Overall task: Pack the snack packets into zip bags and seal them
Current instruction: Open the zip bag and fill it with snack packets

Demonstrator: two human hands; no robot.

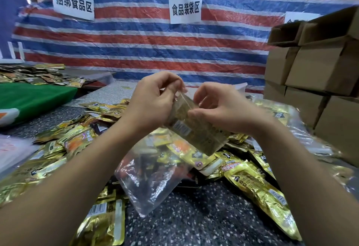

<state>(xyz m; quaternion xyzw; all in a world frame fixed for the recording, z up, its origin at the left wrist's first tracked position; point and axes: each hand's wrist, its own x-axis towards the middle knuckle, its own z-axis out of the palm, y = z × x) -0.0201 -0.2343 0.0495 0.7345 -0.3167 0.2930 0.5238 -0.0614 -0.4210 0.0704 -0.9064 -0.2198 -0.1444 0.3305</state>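
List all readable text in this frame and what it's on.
"捆绑食品区": white paper sign on the left, on the striped tarp.
"食品装袋区": white paper sign in the middle, same tarp.
Third white paper sign, far right: cut off by the brown cardboard boxes, unreadable.
Gold foil snack packets: print and barcodes too small or blurred.

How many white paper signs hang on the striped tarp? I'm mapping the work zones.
3. One sign at upper left, one sign at top centre, and a third at right, mostly hidden behind the cardboard boxes. More may lie outside the view.
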